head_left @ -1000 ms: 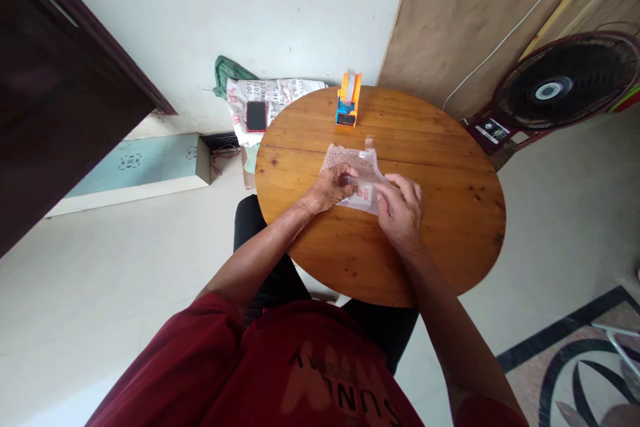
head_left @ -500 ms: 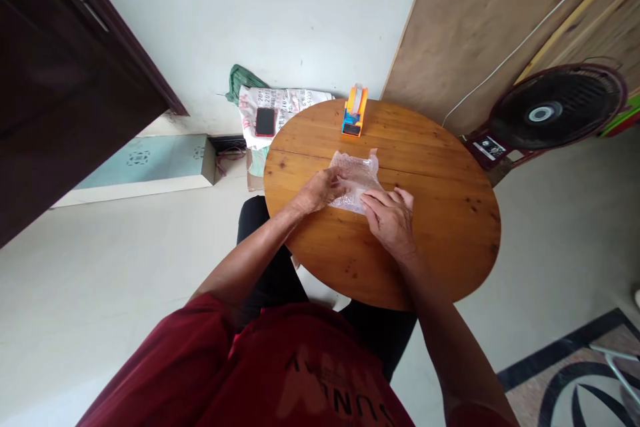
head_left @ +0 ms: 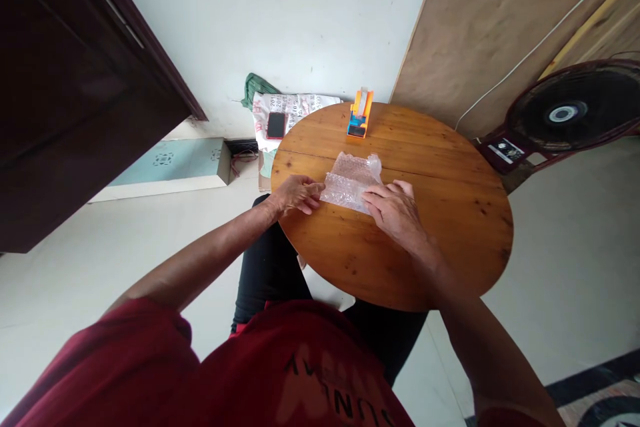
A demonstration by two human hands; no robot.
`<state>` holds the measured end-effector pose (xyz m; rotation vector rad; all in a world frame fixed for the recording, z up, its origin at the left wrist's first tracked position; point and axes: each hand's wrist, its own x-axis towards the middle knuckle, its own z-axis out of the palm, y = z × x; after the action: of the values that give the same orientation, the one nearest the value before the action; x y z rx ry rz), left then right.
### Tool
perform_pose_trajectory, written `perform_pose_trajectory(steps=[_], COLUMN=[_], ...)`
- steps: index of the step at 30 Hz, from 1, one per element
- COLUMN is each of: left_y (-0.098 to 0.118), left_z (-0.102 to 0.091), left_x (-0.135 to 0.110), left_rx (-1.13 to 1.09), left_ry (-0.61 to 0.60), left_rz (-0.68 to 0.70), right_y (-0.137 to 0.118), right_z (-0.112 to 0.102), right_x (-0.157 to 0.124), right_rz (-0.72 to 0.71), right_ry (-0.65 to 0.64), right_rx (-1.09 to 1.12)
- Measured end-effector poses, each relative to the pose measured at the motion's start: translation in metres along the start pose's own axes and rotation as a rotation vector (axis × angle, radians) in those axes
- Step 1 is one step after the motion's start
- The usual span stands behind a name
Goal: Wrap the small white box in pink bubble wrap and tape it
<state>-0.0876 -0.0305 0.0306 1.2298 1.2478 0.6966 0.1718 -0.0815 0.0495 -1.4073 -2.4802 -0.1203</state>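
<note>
A folded piece of clear bubble wrap [head_left: 349,181] lies near the middle of the round wooden table. Its left corner is pinched between the thumb and fingers of my left hand [head_left: 299,194]. My right hand [head_left: 394,211] grips the right edge, with its fingers bent over the plastic and covering that side. Along the front, a folded strip of the wrap runs between both hands. The upper right corner sticks up a little. Whether anything lies inside the wrap, I cannot tell.
An orange and blue tape dispenser [head_left: 360,113] stands at the back of the wooden table [head_left: 450,213]. Left of the table, a phone [head_left: 276,125] rests on a printed white sack [head_left: 320,103]. A fan [head_left: 565,113] is at the right, a dark door [head_left: 75,93] at the left.
My left hand has moved left from on top of the bubble wrap to its left corner. My right hand stays at the right edge. The whole view has shifted slightly.
</note>
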Motion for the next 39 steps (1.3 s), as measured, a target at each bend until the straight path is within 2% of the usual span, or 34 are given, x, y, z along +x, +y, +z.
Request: perform_pose_trajectory(steps=[4, 7, 12, 19, 29, 39], left_y=[0.006, 0.010, 0.017, 0.016, 0.040, 0.047], left_z=[0.016, 0.032, 0.049, 0.061, 0.084, 0.085], left_x=[0.005, 0.017, 0.034, 0.048, 0.030, 0.025], left_rx=[-0.099, -0.098, -0.004, 0.011, -0.041, -0.055], left_ry=[-0.018, 0.020, 0.059, 0.069, 0.053, 0.003], left_rz=[-0.210, -0.258, -0.255, -0.235, -0.156, -0.114], right_y=[0.002, 0.004, 0.008, 0.004, -0.005, -0.004], right_z=[0.002, 0.004, 0.006, 0.002, -0.004, -0.005], right_x=[0.001, 0.001, 0.001, 0.006, 0.008, 0.008], right_rz=[-0.014, -0.015, -0.024, -0.022, -0.025, -0.030], right_ry=[0.008, 0.001, -0.008, -0.042, -0.093, -0.117], right_rx=[-0.012, -0.029, -0.023, -0.055, -0.103, -0.114])
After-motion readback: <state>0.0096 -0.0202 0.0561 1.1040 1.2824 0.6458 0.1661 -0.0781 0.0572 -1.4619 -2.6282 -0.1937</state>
